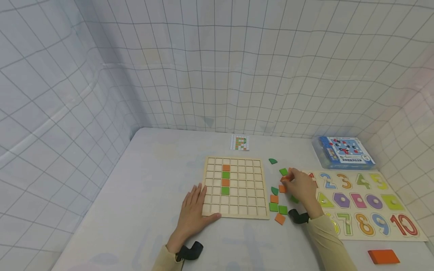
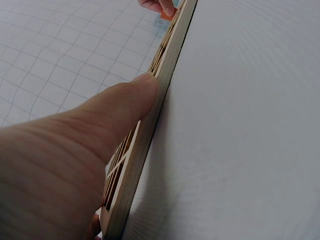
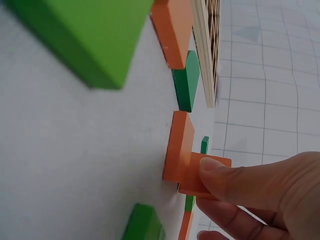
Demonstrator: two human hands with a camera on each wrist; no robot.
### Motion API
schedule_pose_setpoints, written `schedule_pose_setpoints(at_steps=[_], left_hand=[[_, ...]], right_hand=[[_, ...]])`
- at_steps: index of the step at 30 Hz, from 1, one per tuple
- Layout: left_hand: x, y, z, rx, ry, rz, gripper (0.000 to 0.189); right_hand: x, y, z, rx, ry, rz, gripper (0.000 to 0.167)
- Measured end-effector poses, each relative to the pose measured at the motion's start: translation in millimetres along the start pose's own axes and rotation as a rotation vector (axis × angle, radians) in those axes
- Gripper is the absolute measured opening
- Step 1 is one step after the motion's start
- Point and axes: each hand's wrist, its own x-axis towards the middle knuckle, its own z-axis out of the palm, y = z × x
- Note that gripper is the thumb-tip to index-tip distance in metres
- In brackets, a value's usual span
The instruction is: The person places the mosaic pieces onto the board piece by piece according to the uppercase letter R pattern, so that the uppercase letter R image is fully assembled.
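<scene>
A wooden grid board (image 1: 237, 216) lies in front of me, with alternating orange and green square tiles set in one column. My left hand (image 1: 192, 215) rests at its lower left corner, fingers extended along the left side. In the left wrist view, the thumb (image 2: 122, 102) lies on the board's near edge. To the right of the board, my right hand (image 1: 303, 188) pinches an orange square tile (image 3: 194, 176) between thumb and fingers. That tile overlaps another orange tile (image 3: 178, 147) in the right wrist view. Loose green tiles (image 1: 283, 209) and quarter-round dark green pieces (image 1: 274, 191) lie around it.
A small pattern card (image 1: 239, 142) lies behind the board. At the right is a number and shape puzzle board (image 1: 369, 236), its left edge partly under my right hand. Behind it sits a blue-lidded box (image 1: 344, 150). An orange block (image 1: 384, 256) lies at the front right.
</scene>
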Motion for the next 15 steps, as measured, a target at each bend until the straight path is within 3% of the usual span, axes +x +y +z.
schedule_pose_setpoints(at_steps=[7, 15], left_hand=[[0.3, -1.1, 0.8, -0.003, 0.015, 0.01, 0.098], [0.4, -2.7, 2.0, 0.003, 0.009, 0.002, 0.1]], right_hand=[[-2.4, -9.2, 5.4, 0.007, 0.014, -0.005, 0.02], [-7.0, -22.6, 12.8, 0.047, 0.109, -0.16, 0.018]])
